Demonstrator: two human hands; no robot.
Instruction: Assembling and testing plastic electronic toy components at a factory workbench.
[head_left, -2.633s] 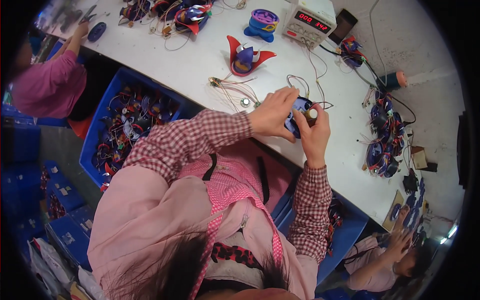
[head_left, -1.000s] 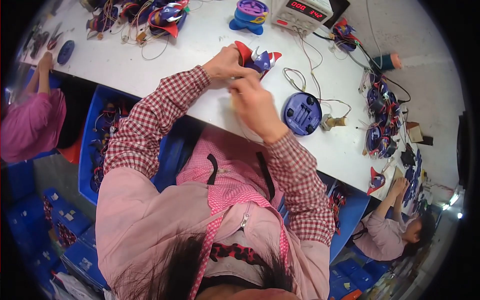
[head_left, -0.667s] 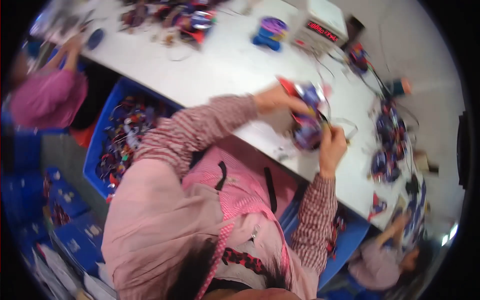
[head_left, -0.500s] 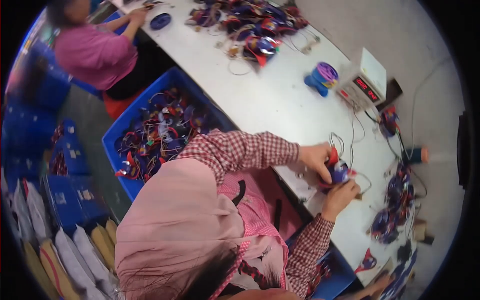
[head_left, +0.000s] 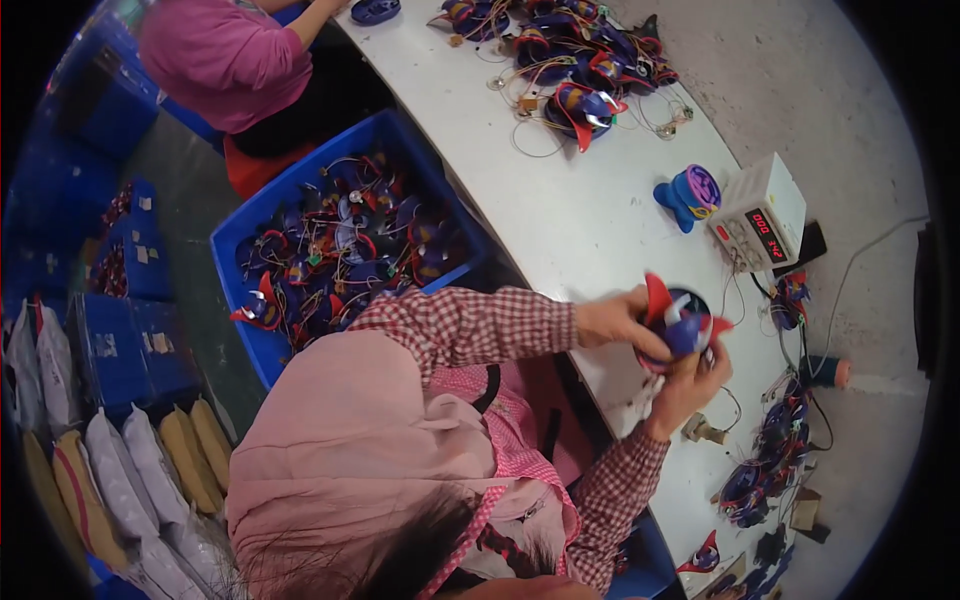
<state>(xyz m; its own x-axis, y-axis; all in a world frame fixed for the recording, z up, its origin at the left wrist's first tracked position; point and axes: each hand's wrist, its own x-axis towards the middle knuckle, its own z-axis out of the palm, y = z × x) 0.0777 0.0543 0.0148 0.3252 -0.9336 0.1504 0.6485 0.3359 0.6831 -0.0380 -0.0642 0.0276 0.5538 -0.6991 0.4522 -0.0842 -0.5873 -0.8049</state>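
Observation:
Over the white table, both my hands are closed around a purple toy part with red pointed fins and silvery-white details (head_left: pixel 682 330). My left hand (head_left: pixel 622 322) grips it from the left, thumb across its near side. From the near right, my right hand (head_left: pixel 692 388) holds its lower edge, with some fingers hidden behind it. A round dark opening shows at the part's far side. Just right of my right hand lies a small tan-grey piece (head_left: pixel 704 430) with a wire.
A power supply with a red display (head_left: pixel 757 225) stands beyond my hands, beside a blue-and-purple toy piece (head_left: pixel 688 197). Wired toy parts pile up on the table (head_left: pixel 590 75), along its right side (head_left: pixel 775 440), and in a blue bin (head_left: pixel 225 245). A co-worker (head_left: pixel 225 60) sits far left.
The toy part has been turned in my hands, so its red fins and silvery details face up more. My view has shifted, and the table things appear farther right.

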